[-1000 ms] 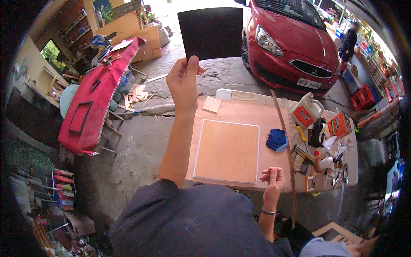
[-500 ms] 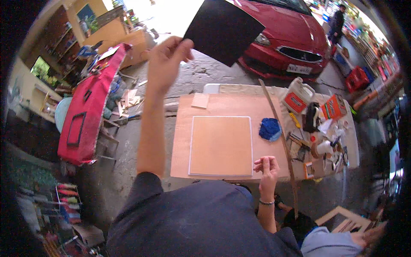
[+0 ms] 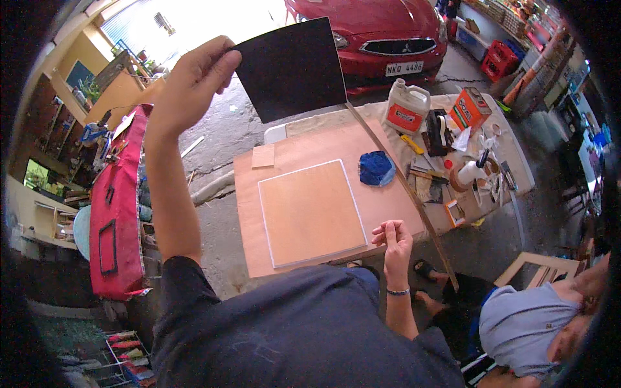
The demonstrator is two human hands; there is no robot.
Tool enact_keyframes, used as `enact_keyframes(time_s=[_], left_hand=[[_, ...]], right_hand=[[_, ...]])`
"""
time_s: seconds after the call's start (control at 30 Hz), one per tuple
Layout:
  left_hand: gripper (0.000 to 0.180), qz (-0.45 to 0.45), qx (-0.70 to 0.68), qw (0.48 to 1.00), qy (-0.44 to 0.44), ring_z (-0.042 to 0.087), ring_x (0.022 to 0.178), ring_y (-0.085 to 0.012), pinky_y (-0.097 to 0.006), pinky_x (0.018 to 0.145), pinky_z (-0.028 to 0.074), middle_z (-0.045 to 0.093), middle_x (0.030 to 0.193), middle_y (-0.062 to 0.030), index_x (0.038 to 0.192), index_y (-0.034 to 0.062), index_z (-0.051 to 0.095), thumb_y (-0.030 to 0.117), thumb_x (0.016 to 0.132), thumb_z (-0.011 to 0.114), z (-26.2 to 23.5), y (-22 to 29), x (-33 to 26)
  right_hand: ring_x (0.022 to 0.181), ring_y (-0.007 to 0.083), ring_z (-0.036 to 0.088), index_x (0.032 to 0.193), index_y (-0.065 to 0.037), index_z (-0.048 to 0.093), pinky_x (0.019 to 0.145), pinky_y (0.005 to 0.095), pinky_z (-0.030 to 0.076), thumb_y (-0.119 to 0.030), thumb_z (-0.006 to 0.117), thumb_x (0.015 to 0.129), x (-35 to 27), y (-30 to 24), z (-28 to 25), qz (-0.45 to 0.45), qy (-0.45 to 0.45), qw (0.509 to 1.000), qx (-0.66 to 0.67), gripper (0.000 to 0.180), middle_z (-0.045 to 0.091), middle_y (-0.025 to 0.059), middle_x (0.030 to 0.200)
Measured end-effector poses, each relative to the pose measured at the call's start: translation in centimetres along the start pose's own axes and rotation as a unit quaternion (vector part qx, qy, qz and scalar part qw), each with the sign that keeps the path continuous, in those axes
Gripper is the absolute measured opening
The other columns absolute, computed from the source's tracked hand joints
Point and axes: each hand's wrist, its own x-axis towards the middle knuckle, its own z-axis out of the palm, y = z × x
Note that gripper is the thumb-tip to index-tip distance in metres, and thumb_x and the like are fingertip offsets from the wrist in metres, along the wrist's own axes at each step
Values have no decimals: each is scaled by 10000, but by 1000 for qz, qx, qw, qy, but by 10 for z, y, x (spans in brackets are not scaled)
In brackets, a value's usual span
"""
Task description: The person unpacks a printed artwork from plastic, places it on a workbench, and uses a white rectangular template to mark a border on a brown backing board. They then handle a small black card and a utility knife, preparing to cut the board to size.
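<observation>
My left hand (image 3: 206,74), raised at the upper left, pinches the corner of a flat black sheet (image 3: 294,71) between thumb and fingers. The sheet hangs in the air beyond the table, its dark face toward me. Below it a square tan board (image 3: 314,213) with a white edge lies on a larger pinkish-brown sheet (image 3: 249,252). Close by the board's lower right corner is my right hand (image 3: 394,249), raised with its fingers curled together; whether anything is in them is hidden. A small tan square (image 3: 263,156) rests near the sheet's far left corner.
A folded blue cloth (image 3: 377,168) and a long thin strip (image 3: 414,194) lie right of the board. Further right are a white jug (image 3: 407,107), an orange-red can (image 3: 470,108) and several tools. A person (image 3: 524,317) sits at lower right; a red car (image 3: 388,26) stands beyond.
The view has turned, so the table sits further left and tilted. My left hand still holds the black sheet, which now appears lower and tilted differently. My right hand stays near the board's corner.
</observation>
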Motion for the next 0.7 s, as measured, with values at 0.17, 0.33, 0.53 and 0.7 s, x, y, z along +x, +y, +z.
enact_keyframes(time_s=[0.17,0.33,0.53,0.7], left_hand=[[232,29,20,999,-17,435,653,-54,-228,592,375,452,701,50,899,35,552,240,1007,571,-5,10,14],[269,50,21,998,-9,385,609,-51,-230,546,328,416,645,45,866,55,538,274,1021,533,4,18,18],[280,61,21,998,-24,383,606,-48,-230,544,328,415,647,46,855,54,536,277,1023,530,9,16,24],[279,63,11,997,-30,396,603,-49,-235,544,330,427,639,40,845,48,541,266,1019,539,8,15,28]], right_hand=[[615,122,609,942,-41,573,586,247,470,-223,508,1034,-3,-3,-11,-3,18,1000,-19,214,663,76,795],[619,127,614,946,-45,571,586,244,469,-226,506,1036,-5,1,-21,-13,25,1000,-4,212,662,79,805],[620,126,617,949,-46,571,575,243,462,-220,503,1037,-4,2,-27,-11,26,1000,-7,208,663,80,809],[617,124,615,947,-46,572,573,243,461,-226,506,1036,0,4,-27,-6,31,999,-12,212,663,79,808]])
